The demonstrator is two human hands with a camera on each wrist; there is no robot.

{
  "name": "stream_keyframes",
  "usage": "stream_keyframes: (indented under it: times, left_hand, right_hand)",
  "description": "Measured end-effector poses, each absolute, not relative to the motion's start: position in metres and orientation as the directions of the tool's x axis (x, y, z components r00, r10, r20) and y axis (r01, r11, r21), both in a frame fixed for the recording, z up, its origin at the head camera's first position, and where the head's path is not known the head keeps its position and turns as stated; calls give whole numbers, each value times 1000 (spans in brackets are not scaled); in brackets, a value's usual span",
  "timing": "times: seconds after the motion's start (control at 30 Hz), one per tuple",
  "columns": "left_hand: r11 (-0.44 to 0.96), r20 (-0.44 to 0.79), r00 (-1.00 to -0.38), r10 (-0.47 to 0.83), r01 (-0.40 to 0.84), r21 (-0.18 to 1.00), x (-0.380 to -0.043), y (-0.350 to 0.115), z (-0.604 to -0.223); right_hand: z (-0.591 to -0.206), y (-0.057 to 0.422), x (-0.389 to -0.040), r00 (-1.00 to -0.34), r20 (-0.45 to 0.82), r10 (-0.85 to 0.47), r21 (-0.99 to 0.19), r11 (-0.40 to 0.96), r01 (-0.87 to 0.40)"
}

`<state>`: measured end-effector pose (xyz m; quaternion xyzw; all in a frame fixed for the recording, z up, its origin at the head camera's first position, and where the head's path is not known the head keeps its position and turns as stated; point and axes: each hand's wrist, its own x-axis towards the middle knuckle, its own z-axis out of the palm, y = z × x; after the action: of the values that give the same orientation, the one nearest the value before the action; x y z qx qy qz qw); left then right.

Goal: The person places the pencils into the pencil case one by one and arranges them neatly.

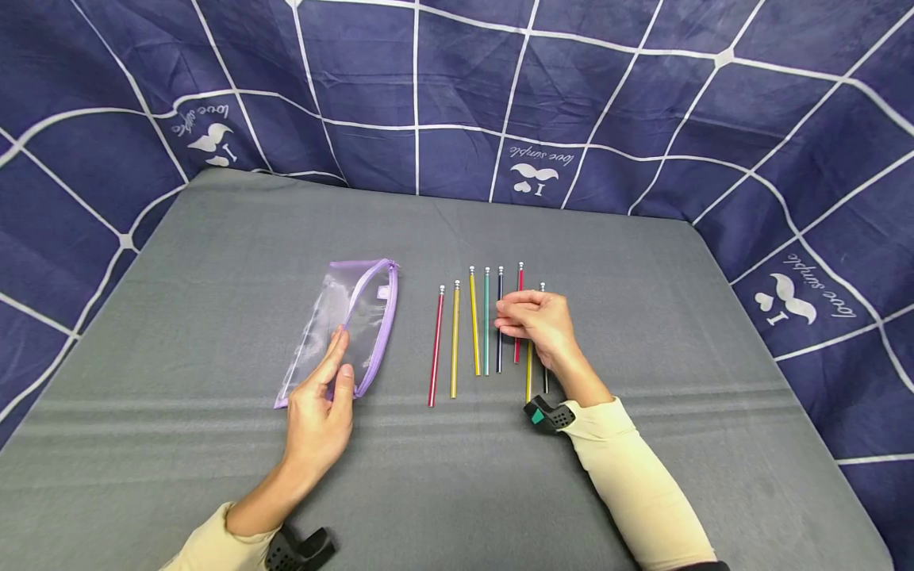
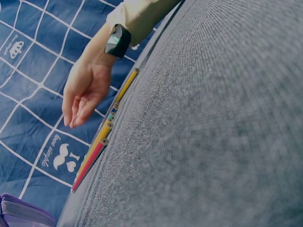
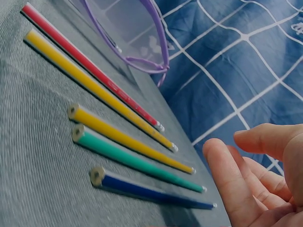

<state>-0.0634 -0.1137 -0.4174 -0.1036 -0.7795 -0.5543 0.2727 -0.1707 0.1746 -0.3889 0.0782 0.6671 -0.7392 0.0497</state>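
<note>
A clear pouch with purple trim lies unzipped on the left of the grey surface. My left hand rests on it, fingers straight near the zipper edge. Several eraser-tipped pencils lie in a row to the right: a red pencil, a yellow pencil, another yellow one, a green pencil, a dark blue pencil, then a second red, a yellow and a black pencil. Above the right-hand pencils hovers my right hand, fingers loosely bent, holding nothing; it partly hides them.
A grey cloth-covered surface lies beneath everything. Behind it and at both sides hangs a dark blue curtain with white grid lines. Each wrist carries a small black device.
</note>
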Motion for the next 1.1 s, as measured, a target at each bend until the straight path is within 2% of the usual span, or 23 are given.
stream_keyframes:
  times: [0.73,0.9,1.1]
  left_hand:
    - [358,544,-829,-133,471,806,-63,-114,-417]
    - [363,539,-832,-133,465,807,-63,-114,-416]
    - [363,541,-830,-135,467,806,-63,-114,-417]
  right_hand:
    - [-394,218,-179,-979,-161,128,-987,-47,156]
    - [-395,230,-180,-976,-152,158,-986,50,162]
    - [-396,239,-181,-966,-200,166,-946,223,235]
